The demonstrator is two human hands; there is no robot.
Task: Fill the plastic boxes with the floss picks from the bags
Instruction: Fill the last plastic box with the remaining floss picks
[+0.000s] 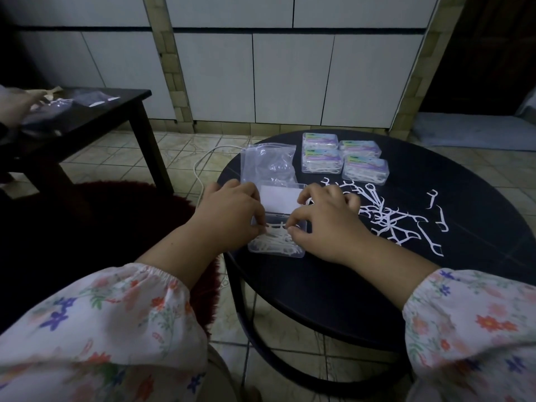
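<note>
- Pinching floss picks (274,227) between them, the left hand (232,216) and right hand (324,221) have fingertips nearly closed inside the open plastic box (277,250).
- Picks look light and springy; grip their handles.
- Loose picks (388,219) lie just beyond the right hand.

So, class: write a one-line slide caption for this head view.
Both hands arrange floss picks in an open plastic box beside four filled boxes.
</note>
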